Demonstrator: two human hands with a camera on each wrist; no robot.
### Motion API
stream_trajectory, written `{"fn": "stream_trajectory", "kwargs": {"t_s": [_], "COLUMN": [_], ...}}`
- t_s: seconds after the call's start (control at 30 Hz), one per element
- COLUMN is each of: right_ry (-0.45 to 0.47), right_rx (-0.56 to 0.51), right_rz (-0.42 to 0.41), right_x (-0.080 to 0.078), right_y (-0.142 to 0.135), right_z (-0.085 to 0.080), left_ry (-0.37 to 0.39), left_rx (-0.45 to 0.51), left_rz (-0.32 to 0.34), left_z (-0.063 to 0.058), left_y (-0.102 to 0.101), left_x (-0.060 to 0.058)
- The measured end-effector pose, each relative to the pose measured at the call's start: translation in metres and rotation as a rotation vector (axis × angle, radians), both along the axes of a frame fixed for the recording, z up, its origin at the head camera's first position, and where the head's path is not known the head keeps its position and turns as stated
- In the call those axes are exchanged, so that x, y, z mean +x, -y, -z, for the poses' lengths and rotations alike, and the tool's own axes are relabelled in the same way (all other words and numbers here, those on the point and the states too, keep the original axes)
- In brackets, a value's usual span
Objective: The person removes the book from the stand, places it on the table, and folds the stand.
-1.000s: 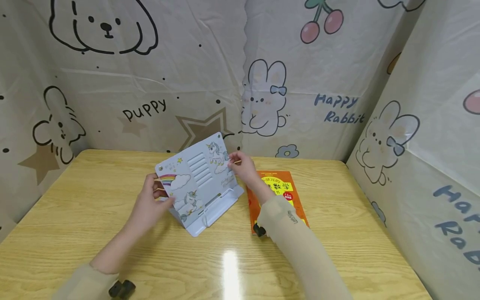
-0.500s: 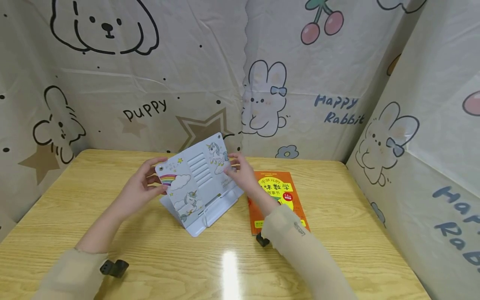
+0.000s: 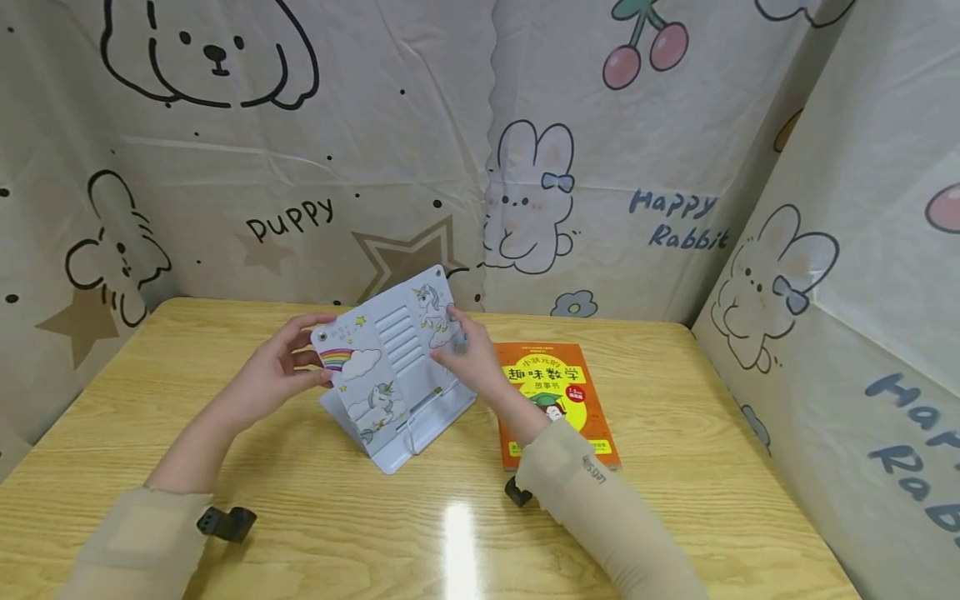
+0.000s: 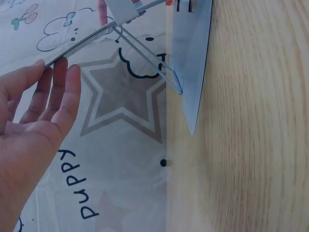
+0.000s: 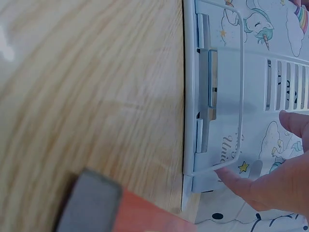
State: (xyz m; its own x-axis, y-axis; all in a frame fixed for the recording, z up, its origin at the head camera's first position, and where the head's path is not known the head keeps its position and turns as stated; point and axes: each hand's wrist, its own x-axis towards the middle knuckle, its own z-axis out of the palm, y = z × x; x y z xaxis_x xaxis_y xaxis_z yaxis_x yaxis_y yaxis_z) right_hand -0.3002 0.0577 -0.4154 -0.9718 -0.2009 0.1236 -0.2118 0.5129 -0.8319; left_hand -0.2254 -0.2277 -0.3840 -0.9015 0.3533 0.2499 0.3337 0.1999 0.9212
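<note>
A pale blue book stand with unicorn drawings stands tilted back on the table, its base lip to the front. My left hand pinches the panel's left edge, thumb in front and fingers behind. In the left wrist view a wire prop runs from the panel to the base. My right hand rests over the panel's right side, with thumb and index finger on its front face. Seen from the right wrist, another fingertip meets the wire page holder.
An orange book with a yellow title lies flat right of the stand, partly under my right forearm. The wooden table ends at a printed curtain behind; another curtain panel hangs on the right.
My left hand has shifted upward along the panel's left edge. The right hand has moved from the right edge inward over the front face. The stand keeps its place.
</note>
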Motion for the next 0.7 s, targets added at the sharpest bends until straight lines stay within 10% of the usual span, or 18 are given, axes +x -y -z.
{"fn": "stream_trajectory", "kwargs": {"t_s": [0.7], "right_ry": [0.048], "right_rx": [-0.005], "right_rz": [-0.037], "right_x": [-0.002], "right_y": [0.003], "right_z": [-0.003], "left_ry": [-0.025], "left_rx": [0.024], "left_rz": [-0.009], "left_z": [0.001], "left_y": [-0.010], "left_x": [0.015]}}
